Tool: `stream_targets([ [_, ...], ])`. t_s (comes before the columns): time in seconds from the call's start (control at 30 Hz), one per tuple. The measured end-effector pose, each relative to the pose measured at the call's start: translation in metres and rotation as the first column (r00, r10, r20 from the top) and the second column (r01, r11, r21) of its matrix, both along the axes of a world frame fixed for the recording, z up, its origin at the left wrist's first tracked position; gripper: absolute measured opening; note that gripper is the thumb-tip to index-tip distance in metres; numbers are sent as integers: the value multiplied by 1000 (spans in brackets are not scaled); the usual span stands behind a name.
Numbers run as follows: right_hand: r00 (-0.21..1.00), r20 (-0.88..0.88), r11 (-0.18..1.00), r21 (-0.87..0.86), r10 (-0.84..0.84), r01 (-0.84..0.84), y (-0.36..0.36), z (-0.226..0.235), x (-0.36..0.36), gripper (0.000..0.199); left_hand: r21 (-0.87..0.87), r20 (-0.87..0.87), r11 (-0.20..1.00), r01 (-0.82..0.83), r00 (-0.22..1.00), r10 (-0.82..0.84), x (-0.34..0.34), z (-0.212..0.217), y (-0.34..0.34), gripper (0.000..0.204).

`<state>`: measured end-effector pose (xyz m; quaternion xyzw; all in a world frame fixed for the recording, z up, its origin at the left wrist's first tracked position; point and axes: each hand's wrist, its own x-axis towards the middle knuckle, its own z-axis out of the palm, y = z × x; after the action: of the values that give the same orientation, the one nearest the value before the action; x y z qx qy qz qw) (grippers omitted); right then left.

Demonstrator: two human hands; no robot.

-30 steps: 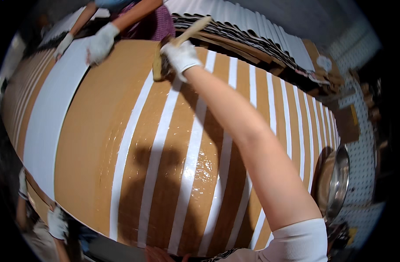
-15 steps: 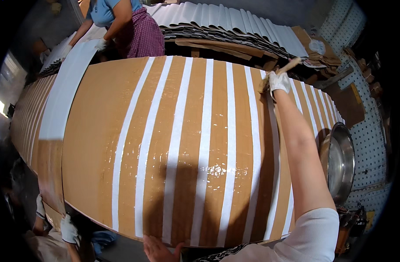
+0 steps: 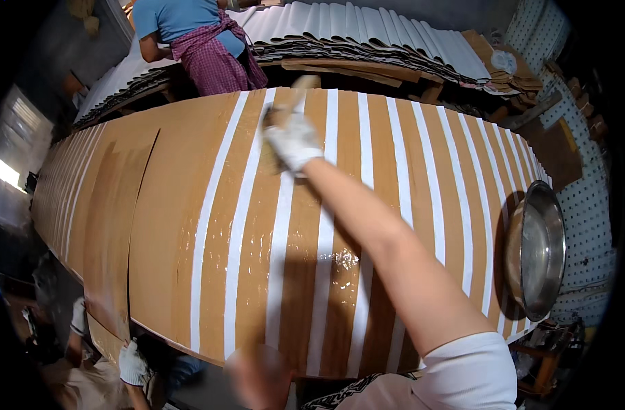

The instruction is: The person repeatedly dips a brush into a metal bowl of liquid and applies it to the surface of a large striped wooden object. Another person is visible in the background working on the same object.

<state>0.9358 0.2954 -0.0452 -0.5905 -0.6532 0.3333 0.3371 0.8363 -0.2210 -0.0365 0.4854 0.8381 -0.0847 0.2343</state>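
My right hand (image 3: 295,141), in a white glove, is closed round a brush (image 3: 306,83) with a pale wooden handle. Its bristle end lies against the far part of a wide layer of brown sheets (image 3: 162,273). White strips (image 3: 280,225) run between the brown bands from far to near. Wet, shiny patches show in the middle of the layer. My bare left hand (image 3: 261,376) is at the near edge, smeared by motion, so its fingers cannot be made out.
A metal basin (image 3: 541,249) rests on the right end of the sheets. At the far side, a person in a blue shirt (image 3: 179,24) stands before stacked white sheets (image 3: 367,31). Another person's gloved hand (image 3: 132,363) grips a brown board (image 3: 111,239) at near left.
My right hand has swept the brush leftward along the far side. The far person has turned away, and the pale sheet they held over the left part is gone from there.
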Motion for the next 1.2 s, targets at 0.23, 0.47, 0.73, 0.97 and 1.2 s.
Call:
stream_targets([
  [0.23, 741, -138, 754, -101, -657, 649, -65, 7, 227, 48, 458, 6, 889, -1, 1000, -2, -8, -33, -36, 100],
  [0.47, 941, -78, 943, 29, -329, 332, -72, 26, 115, 34, 448, -44, 881, 149, 989, -144, -17, -74, -51, 101],
  [0.73, 998, 59, 997, 78, 4, -9, -143, 10, -81, 51, 457, -28, 881, 121, 992, -122, -12, -34, -35, 102],
  [0.97, 874, -321, 927, -31, -364, 374, -185, -4, 187, 50, 504, -75, 853, 133, 991, -109, -10, -33, -29, 92],
  [1.2, 828, -329, 884, -49, -454, 465, -214, 31, 167, 19, 492, -325, 813, 310, 932, -159, -6, -42, -30, 87],
])
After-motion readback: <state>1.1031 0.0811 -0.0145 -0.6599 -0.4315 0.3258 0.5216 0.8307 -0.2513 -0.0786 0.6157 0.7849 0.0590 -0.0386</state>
